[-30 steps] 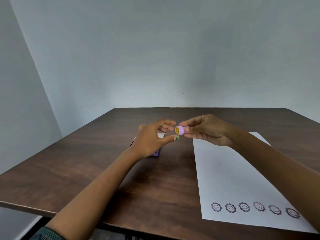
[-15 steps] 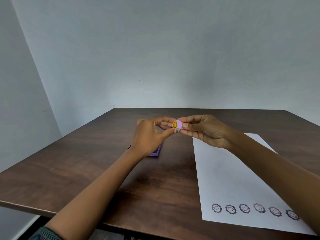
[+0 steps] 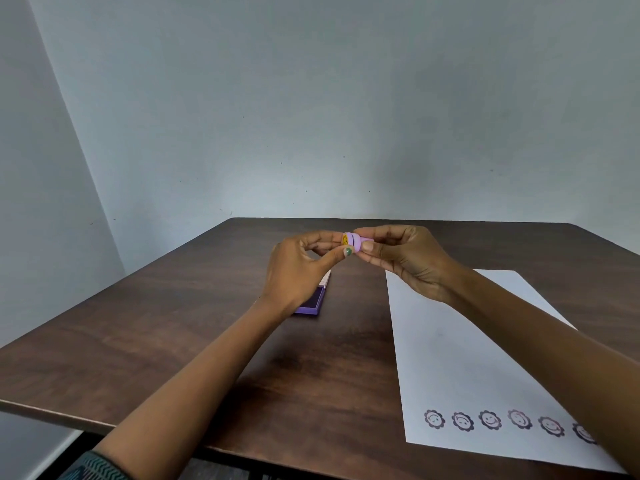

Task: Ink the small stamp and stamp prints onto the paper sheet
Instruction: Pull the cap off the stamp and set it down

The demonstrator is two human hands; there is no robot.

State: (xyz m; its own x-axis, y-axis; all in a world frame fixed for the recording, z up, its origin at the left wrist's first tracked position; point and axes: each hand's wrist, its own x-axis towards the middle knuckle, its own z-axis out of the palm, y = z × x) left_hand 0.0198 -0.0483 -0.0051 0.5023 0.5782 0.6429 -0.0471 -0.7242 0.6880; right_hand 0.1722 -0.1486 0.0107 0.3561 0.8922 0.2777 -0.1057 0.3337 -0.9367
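Stamp (image 3: 356, 241), small, lilac plastic, yellow face end; held at frame centre above the table (image 3: 173, 341). Right hand (image 3: 408, 261) pinches its barrel between thumb and fingers; left hand (image 3: 298, 268) closes fingertips on the yellow end. Judged light, rigid, smooth: grip the barrel sides. Ink pad (image 3: 313, 301) open, below left hand. Paper sheet (image 3: 450, 358) lower right, prints along near edge.

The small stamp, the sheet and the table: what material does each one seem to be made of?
Small stamp: probably plastic, smooth lilac body with a yellow face, matte to slightly glossy. Sheet: thin white paper, flat and matte, bearing printed ink flowers. Table: dark brown wood or wood-look laminate; the grain streaks and soft sheen do not settle which.
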